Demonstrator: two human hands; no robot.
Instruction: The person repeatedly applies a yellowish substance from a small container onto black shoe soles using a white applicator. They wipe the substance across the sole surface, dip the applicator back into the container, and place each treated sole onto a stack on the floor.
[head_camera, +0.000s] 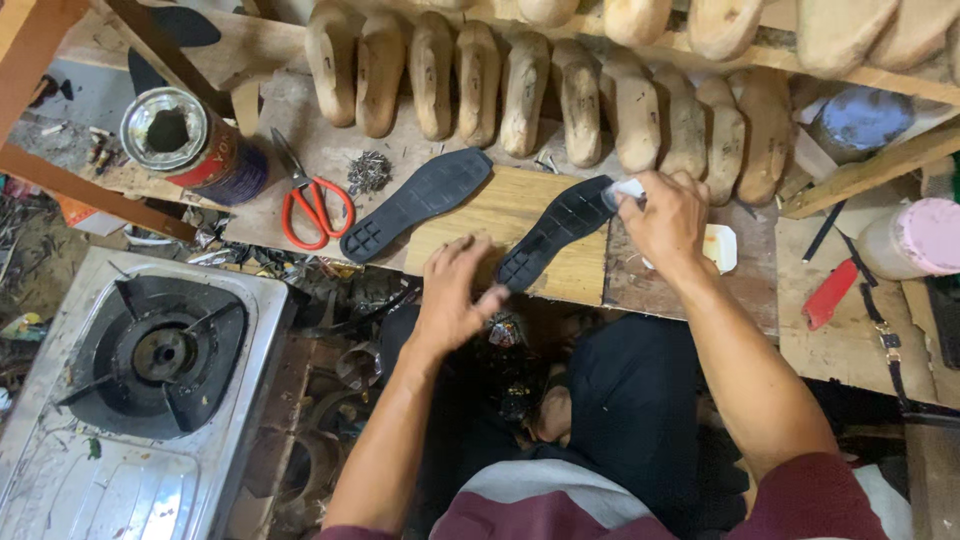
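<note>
Two black soles (418, 203) out: left hand (452, 295) flat, pinning near sole (555, 232), right hand (665, 215) gripping white applicator (627, 189) at its toe; far sole untouched.

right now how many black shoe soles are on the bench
2: one black sole lies free beside the red scissors; the other black sole is touched by left hand and right hand.
</note>
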